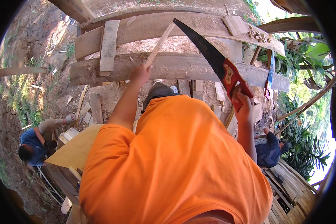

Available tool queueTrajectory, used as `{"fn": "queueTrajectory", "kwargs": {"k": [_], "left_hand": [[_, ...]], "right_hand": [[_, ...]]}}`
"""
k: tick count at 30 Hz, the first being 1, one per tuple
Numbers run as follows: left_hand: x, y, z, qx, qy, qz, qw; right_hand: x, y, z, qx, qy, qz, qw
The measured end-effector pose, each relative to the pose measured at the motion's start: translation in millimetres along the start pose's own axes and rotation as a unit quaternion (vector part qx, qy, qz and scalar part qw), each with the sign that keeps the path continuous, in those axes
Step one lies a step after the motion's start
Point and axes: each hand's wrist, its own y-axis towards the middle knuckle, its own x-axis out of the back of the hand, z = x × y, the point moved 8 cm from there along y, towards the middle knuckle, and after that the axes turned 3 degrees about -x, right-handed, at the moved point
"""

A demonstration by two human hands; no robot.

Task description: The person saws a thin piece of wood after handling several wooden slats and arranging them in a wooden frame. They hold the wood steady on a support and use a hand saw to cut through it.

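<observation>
My right hand (pixel 242 99) is closed round the red handle of a hand saw (pixel 203 46). The saw's dark blade slants up and to the left, its toothed edge facing left and its tip over the far plank. A thin strip of wood (pixel 160 44) is gripped in my left hand (pixel 140 73), above the near plank (pixel 168 69). The strip's far end comes close to the saw tip; whether they touch I cannot tell. Across the two bench planks at the left lies a short board (pixel 109 46).
Small wood blocks (pixel 258 36) and a short board piece (pixel 235 25) rest on the far plank (pixel 149 28). A second saw (pixel 269 76) hangs at the bench's right end. Offcuts litter the ground. One person (pixel 37 143) is low at the left, another (pixel 268 149) at the right.
</observation>
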Motion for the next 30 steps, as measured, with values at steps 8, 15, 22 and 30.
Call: {"fn": "queueTrajectory", "kwargs": {"k": [8, 15, 22, 30], "left_hand": [[10, 9, -20, -0.078, 0.103, -0.185, 0.974], [10, 17, -18, -0.066, 0.092, -0.205, 0.972], [15, 53, -21, -0.038, 0.060, -0.193, 0.979], [15, 56, -21, -0.039, 0.063, -0.197, 0.978]], "right_hand": [[-28, 3, 17, -0.009, -0.054, -0.027, 0.998], [-32, -25, 25, 0.017, -0.068, -0.134, 0.989], [-37, -51, 25, -0.006, -0.038, -0.176, 0.984], [-62, -55, 34, 0.004, -0.067, -0.183, 0.981]]}}
